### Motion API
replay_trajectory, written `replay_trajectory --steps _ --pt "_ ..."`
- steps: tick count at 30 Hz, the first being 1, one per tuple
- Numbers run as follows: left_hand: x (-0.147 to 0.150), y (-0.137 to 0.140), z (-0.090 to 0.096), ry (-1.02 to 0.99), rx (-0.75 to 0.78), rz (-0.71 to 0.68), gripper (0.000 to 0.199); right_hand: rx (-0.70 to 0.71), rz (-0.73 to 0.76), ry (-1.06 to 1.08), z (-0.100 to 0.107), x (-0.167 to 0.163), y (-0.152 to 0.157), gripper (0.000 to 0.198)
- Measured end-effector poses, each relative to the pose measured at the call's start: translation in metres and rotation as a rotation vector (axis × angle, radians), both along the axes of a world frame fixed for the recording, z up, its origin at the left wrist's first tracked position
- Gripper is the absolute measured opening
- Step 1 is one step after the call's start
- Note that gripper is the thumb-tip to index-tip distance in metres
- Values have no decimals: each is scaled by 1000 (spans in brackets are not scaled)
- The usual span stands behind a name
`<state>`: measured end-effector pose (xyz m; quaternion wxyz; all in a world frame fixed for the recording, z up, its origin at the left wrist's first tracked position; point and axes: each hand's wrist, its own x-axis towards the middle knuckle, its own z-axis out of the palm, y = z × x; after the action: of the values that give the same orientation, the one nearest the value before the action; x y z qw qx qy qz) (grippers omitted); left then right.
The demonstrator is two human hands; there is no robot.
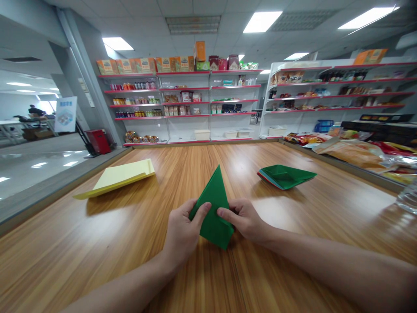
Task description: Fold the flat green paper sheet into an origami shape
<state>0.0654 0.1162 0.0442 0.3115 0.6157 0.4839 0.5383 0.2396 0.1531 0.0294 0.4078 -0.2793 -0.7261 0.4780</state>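
Note:
A folded sheet of green paper (215,217), pointed at its top, is held up over the middle of the wooden table (182,278). My left hand (185,228) pinches its left edge, thumb lying on the front face. On the right edge, my right hand (247,219) grips it the same way, its thumb pressed to the front. The fingers behind the paper are hidden. To the right lies a stack of folded papers (288,176), green on top with red and blue layers showing beneath. Yellow paper (122,174) with bent-up edges rests at the left.
Grey raised edging (65,198) borders the table. Packaged snacks (355,150) are piled beyond the right edge, near a clear plastic item (407,198). Stocked shelves (184,102) stand behind the table, and a red box (98,141) sits on the floor at left.

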Motion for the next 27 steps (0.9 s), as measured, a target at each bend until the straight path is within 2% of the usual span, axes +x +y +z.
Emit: replay_trajectory --steps 4,8,11,17,21,27 --pt "2 1 -4 -102 -18 -76 28 -34 -43 49 -3 0 3 40" --pt "2 6 -8 -223 30 -54 29 -32 -112 64 -4 -1 5 41" --pt "1 10 -9 -172 75 -14 21 6 -127 13 -4 -1 5 42" --pt "0 10 -9 -96 117 119 20 48 -85 -76 -2 -4 3 44" --pt "-1 5 -4 -100 121 130 19 81 -78 -110 1 -5 0 45" --pt "-1 -1 4 -64 98 68 19 33 23 -111 1 -5 -3 40"
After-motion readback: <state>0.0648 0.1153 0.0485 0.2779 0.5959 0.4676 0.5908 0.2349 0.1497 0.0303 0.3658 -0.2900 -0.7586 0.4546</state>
